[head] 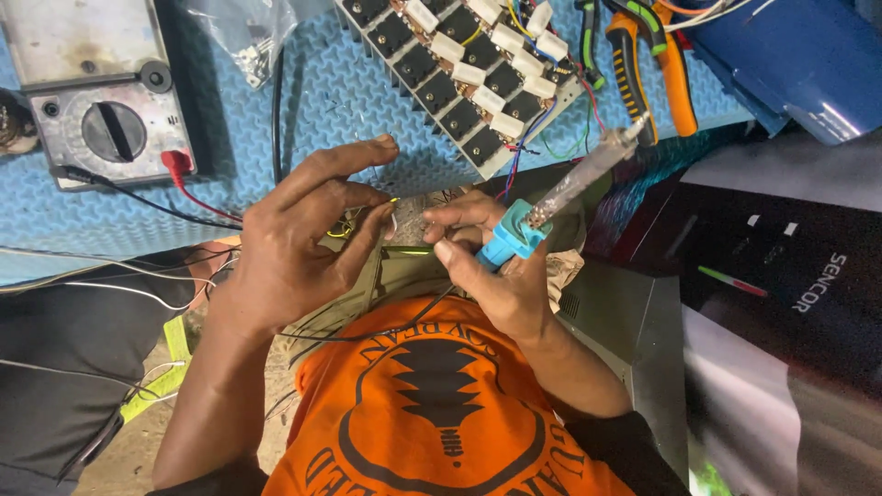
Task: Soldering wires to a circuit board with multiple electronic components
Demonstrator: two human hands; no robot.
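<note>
the person works low over their lap, both hands drawn together just below the near edge of the blue foam mat [303, 119], which i'll use as the marker for everything else. the left hand [303, 243] is curled narrow, thumb and fingers pinching a thin yellow-green wire [344, 225] so the end sits steady; what the tip meets is hidden behind the fingers. the right hand [491, 266] is wrapped around the light-blue handle of a soldering iron [560, 197], whose shaft slants up and away toward the mat's right end, so the hot part looks parked clear of the fingers while the fingertips help with the wire. that grip reads to me as keeping the iron ready without setting it down. on the mat, at its upper middle, lies a heatsink board with rows of black transistors and white resistors [469, 78], angled toward the hands, probably so its leads stay within reach. at the mat's left end sits a grey multimeter [96, 101] with red and black probe leads trailing down off the near edge. orange-handled pliers [648, 69] rest at the mat's right end beside the board. a clear plastic bag [248, 37] lies on the mat's far side.
</note>
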